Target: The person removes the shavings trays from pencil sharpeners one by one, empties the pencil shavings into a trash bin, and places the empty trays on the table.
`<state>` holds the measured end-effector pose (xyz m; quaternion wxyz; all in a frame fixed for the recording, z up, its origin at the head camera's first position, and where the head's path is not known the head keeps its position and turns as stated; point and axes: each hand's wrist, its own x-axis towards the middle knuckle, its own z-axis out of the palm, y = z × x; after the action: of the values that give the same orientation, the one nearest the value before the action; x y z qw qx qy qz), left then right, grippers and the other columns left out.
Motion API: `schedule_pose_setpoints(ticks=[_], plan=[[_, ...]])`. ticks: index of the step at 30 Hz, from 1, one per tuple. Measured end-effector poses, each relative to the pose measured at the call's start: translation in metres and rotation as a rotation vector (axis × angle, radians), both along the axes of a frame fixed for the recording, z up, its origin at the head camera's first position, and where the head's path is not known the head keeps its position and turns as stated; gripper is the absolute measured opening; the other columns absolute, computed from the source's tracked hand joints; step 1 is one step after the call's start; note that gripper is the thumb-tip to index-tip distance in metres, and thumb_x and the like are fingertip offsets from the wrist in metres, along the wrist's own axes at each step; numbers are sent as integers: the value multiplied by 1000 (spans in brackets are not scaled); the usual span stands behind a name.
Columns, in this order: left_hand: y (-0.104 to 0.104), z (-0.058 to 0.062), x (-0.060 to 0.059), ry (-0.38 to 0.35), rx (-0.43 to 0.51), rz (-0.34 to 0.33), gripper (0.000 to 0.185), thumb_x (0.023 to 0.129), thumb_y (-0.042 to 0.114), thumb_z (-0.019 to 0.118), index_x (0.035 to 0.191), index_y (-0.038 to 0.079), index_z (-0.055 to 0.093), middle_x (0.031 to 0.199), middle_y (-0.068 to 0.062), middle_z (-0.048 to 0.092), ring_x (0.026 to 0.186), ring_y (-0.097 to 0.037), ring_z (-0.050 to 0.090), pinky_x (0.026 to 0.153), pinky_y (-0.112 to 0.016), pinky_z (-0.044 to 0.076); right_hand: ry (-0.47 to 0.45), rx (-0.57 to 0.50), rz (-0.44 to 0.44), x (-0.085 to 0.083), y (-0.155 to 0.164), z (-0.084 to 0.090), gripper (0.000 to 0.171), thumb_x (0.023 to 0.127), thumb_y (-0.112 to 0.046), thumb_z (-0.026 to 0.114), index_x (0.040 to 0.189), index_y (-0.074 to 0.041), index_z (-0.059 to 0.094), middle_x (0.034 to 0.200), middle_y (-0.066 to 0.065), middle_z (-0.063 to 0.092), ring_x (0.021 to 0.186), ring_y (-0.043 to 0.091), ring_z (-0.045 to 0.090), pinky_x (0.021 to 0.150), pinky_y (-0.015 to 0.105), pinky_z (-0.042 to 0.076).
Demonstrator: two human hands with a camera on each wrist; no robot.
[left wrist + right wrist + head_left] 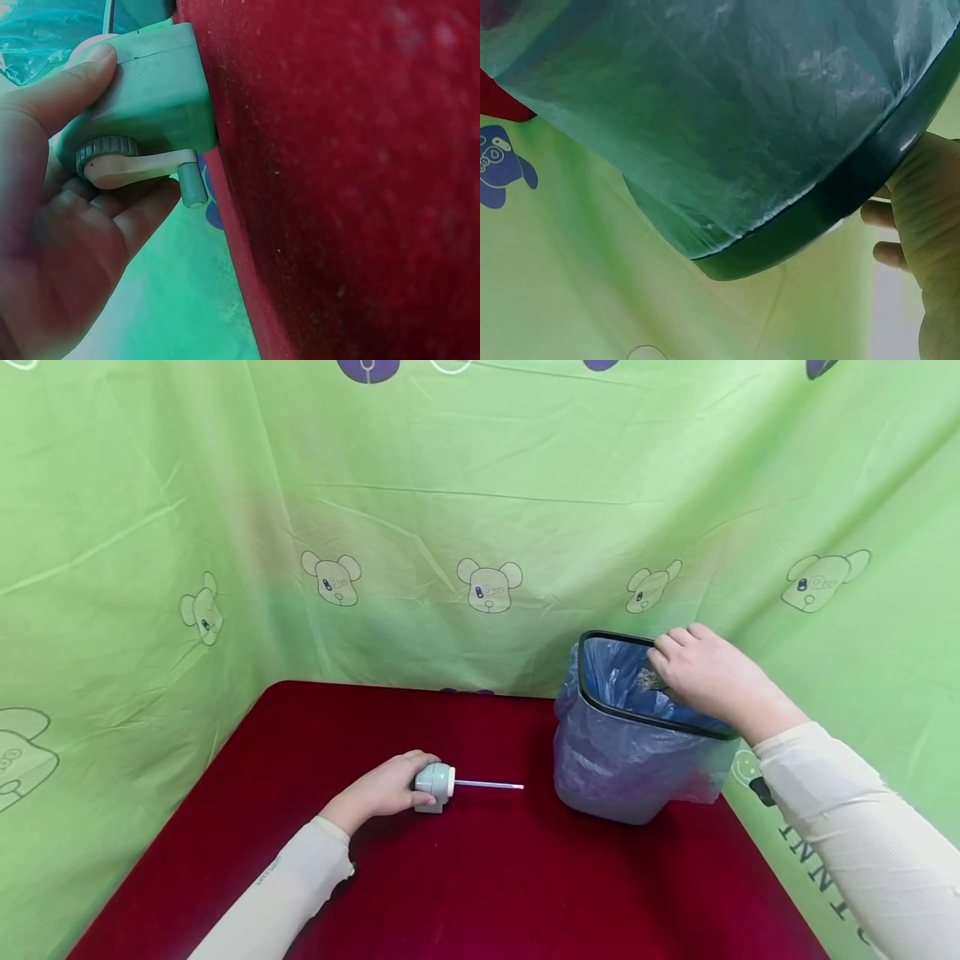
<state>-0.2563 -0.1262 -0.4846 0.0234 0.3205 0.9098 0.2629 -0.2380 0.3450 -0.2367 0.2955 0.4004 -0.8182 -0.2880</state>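
My left hand [386, 785] grips a pale green crank pencil sharpener [432, 783] over the red table, with its thumb across the body. A light blue pencil [487, 784] sticks out of the sharpener's white front, pointing right. In the left wrist view the crank handle [142, 166] shows at the sharpener's back. My right hand [701, 672] is over the bin's rim, palm down with bent fingers. A small clump of what looks like pencil shavings [648, 679] shows just below its fingertips. I cannot tell whether this hand holds anything, as its palm side is hidden.
A trash bin [630, 768] with a translucent blue liner and black rim [637, 717] stands at the table's right. The red-covered table [435, 893] is enclosed by green printed curtains [420, 510] at the back and both sides.
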Motion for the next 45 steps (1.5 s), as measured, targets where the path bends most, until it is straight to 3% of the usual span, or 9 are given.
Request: schedule_pose_setpoints(ticks=[15, 45], plan=[[-1, 0, 0, 8, -20, 0, 61, 89, 31, 82, 140, 10, 57, 128, -1, 62, 105, -13, 59, 93, -37, 52, -17, 42, -3, -2, 0, 4, 35, 74, -12, 79, 100, 6, 65, 96, 20, 64, 91, 40, 58, 79, 51, 46], [-1, 0, 0, 2, -10, 5, 60, 89, 30, 81, 140, 10, 57, 128, -2, 61, 105, -13, 59, 94, -38, 51, -59, 116, -53, -1, -11, 10, 28, 85, -8, 73, 109, 6, 68, 104, 22, 64, 98, 40, 59, 87, 51, 48]])
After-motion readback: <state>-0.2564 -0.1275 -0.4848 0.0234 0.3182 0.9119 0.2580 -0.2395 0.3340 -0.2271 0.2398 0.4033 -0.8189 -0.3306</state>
